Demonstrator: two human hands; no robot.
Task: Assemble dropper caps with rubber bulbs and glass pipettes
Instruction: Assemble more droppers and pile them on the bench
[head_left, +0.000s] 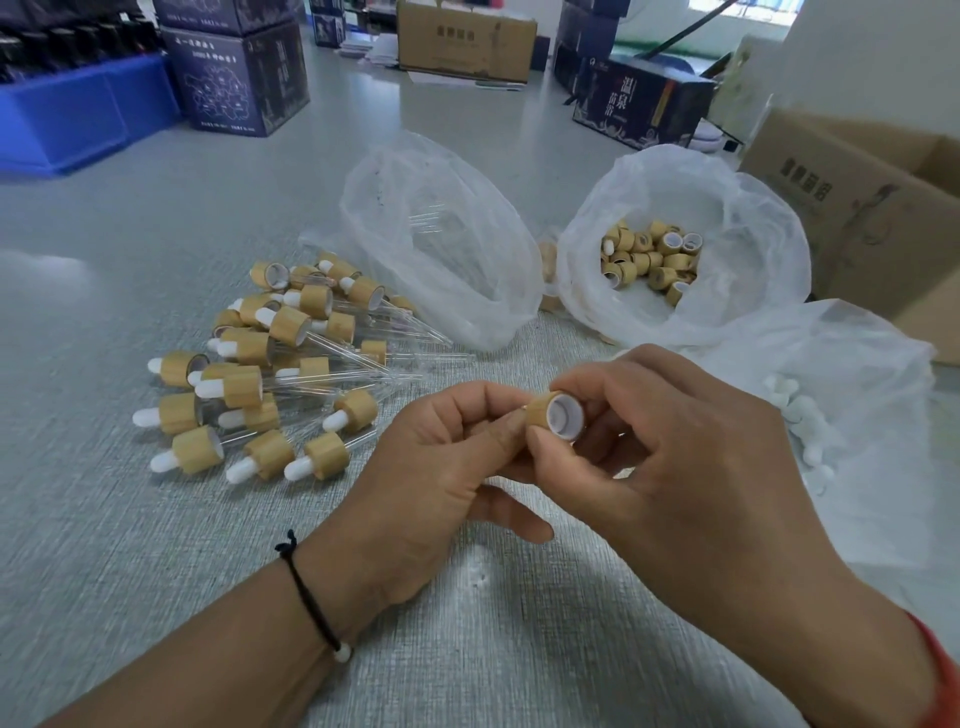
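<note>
We hold one bamboo cap (553, 417) above the grey surface (130, 519), near its middle; our right hand (675, 457) grips it with curled fingers, its white-lined opening facing us; our left hand (441, 457) pinches its far end, where we cannot tell what sits. Open room lies near us and to the left; the pile of finished droppers (270, 374) crowds the left-centre; beyond stand a bag of glass pipettes (441, 234) and a bag of loose caps (654, 254); a bag of white bulbs (810, 431) lies just right of our hands; a cardboard box (872, 218) closes the right edge.
</note>
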